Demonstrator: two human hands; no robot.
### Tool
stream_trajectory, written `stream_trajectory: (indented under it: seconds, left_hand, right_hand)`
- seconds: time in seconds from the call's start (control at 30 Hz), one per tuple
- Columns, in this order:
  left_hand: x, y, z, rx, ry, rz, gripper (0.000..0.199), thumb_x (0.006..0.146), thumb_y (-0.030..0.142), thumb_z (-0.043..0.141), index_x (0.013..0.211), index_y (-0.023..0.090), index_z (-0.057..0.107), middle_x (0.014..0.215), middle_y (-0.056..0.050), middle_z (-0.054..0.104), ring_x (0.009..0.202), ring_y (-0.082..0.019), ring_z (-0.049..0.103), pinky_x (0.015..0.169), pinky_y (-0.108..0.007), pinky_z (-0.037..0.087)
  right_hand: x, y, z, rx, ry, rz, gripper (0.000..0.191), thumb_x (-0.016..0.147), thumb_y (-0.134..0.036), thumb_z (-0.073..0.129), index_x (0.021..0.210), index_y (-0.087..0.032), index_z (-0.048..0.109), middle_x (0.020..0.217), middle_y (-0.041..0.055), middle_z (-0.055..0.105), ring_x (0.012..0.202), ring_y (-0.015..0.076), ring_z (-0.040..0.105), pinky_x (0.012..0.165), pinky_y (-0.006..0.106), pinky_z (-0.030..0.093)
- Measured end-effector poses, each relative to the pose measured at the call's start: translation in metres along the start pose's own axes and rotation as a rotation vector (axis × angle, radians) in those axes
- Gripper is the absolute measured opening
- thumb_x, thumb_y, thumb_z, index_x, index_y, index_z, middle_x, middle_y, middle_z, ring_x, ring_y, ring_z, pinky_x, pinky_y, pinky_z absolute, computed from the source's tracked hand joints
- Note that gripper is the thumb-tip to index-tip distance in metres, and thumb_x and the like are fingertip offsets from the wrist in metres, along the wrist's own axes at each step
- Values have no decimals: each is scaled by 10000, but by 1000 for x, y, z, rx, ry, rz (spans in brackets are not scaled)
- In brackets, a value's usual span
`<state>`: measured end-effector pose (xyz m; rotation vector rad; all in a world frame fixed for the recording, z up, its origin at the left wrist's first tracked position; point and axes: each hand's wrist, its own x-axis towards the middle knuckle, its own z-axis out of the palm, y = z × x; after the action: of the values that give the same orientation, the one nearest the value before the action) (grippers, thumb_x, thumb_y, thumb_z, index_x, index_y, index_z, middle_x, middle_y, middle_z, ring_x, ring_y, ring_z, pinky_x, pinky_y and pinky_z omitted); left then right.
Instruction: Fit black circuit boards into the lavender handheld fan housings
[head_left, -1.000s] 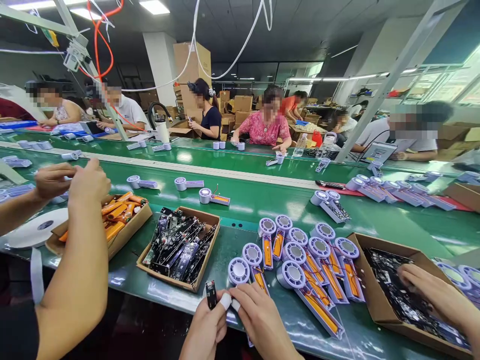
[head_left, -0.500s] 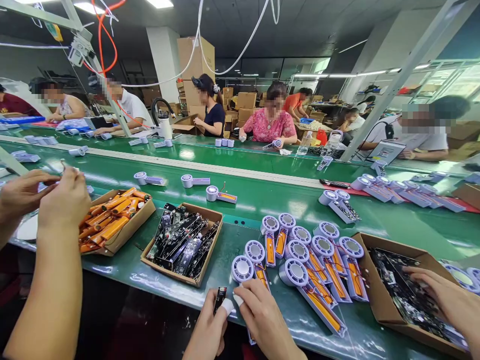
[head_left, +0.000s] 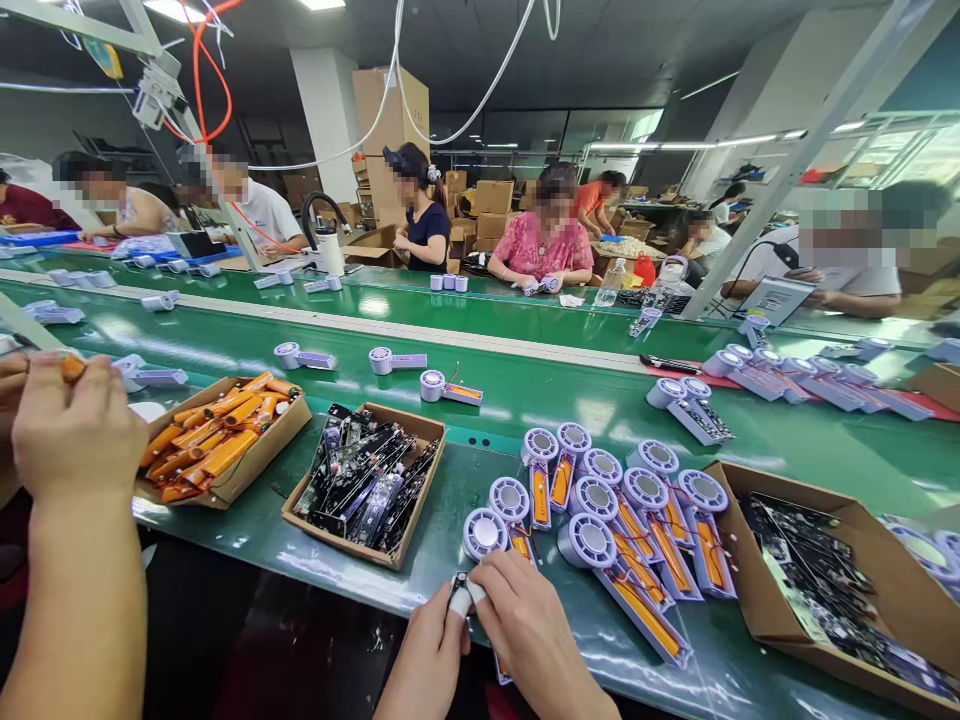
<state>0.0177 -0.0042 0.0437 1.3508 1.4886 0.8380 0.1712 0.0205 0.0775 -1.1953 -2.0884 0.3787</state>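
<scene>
At the bottom middle, my left hand point(head_left: 427, 650) pinches a small black circuit board point(head_left: 458, 582), its upper end showing between the fingers. My right hand point(head_left: 525, 620) touches the board's end beside it, with fingers pressed together; white covers are on fingertips of both hands. Most of the board is hidden by the fingers. Just beyond and to the right lies a group of lilac fan units point(head_left: 589, 543) with orange batteries and red wires. A cardboard tray of circuit boards point(head_left: 367, 480) stands to the upper left of my hands.
A box of orange batteries point(head_left: 217, 440) is at the left, near another person's hands point(head_left: 75, 420). A box of circuit boards point(head_left: 817, 570) stands at the right. Fan units point(head_left: 442, 386) lie on the green belt point(head_left: 525, 385). Several people sit across it.
My hands have come together around the board, which now shows less. The neighbour's hands at the left moved left, and the hand over the right box has gone. Fan units on the belt shifted right.
</scene>
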Motion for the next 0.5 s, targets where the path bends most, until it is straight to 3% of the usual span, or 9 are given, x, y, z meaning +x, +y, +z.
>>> stream_trajectory:
  seconds: [0.1,0.17,0.3,0.4,0.5]
  left_hand:
    - [-1,0,-1,137,58,79,302,893,401,431,896,209,665,677,-41,609,702,-238,573,741,-354,457]
    - [-2,4,-6,203,15,102,313,900,365,404,972,208,665,694,-50,614,722,-249,580,774,-372,454]
    - [0,25,-23,270,-172,83,331,898,362,390,973,213,676,724,-66,633,697,-241,572,716,-354,462]
    - [3,43,-33,191,-184,108,276,847,412,481,854,248,702,673,-51,649,638,-219,557,683,-322,474]
    - [11,48,-37,90,-167,124,271,763,518,589,760,279,716,540,-20,632,537,-203,534,586,-292,485]
  right_hand:
    - [-4,-1,5,-51,-21,58,282,895,-119,427,924,-300,640,867,30,657,773,208,644,664,333,534]
    - [-5,1,7,-9,-60,91,257,892,-83,428,922,-248,623,888,35,645,798,207,632,688,338,524]
    - [0,3,-3,162,-130,125,259,903,-58,447,992,-228,622,907,20,650,814,165,631,724,272,503]
    - [10,-5,-19,149,-171,65,324,870,-24,459,1057,-213,644,902,27,681,823,173,652,720,251,510]
    - [18,-13,-31,43,-231,3,278,872,-16,456,905,-175,683,819,35,689,788,175,662,707,234,514]
